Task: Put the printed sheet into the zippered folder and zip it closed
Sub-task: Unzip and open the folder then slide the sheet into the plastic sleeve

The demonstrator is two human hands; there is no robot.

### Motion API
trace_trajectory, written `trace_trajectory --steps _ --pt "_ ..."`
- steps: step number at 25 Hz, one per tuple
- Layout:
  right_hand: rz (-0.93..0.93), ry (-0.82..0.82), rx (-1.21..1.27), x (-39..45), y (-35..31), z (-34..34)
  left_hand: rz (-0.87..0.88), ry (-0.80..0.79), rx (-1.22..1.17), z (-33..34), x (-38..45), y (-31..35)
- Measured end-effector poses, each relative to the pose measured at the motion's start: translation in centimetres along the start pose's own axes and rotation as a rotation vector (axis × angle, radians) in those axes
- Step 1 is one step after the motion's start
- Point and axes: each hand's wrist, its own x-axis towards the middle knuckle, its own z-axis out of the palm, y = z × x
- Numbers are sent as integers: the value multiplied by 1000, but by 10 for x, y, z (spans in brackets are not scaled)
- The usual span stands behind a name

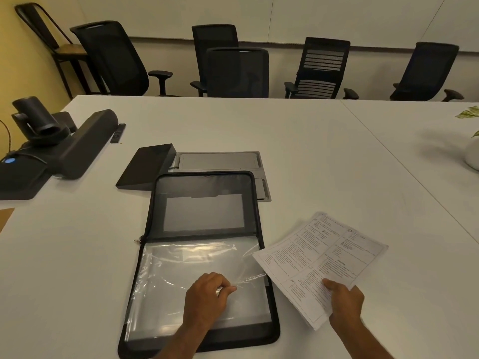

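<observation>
**Getting the sleeve open for my paper**

My left hand [207, 294] is pinched tight on the edge of a clear plastic sleeve [181, 275] and lifts it a little. My right hand [346, 301] is closed on the near corner of the printed sheet [321, 263], thumb on top. My two hands are apart, with the folder's right edge between them.

The paper is thin and light. I think it will bend and flop if I hold only one corner, so a grip along the near edge would keep it flatter. It could crease if I push it in crooked. The plastic sleeve looks soft, shiny and slippery, and it wrinkles where I pull it.

The sheet is white with lots of small black print in boxes. It may be more than one page; I cannot tell. It sits tilted, just right of the folder, its left corner over the folder's edge.

The zippered folder [259, 203] lies open and flat on the white table [311, 151], black around the rim. The zipper pull [137, 240] is at the left side. Nothing is zipped yet.
</observation>
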Motion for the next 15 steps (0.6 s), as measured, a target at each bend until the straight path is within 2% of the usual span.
trace_trajectory --steps 8,15 --pt "-24 2 -56 0 2 25 188 -101 167 -1 1 -3" --pt "49 19 -39 -14 28 52 226 -175 203 1 -1 -8"
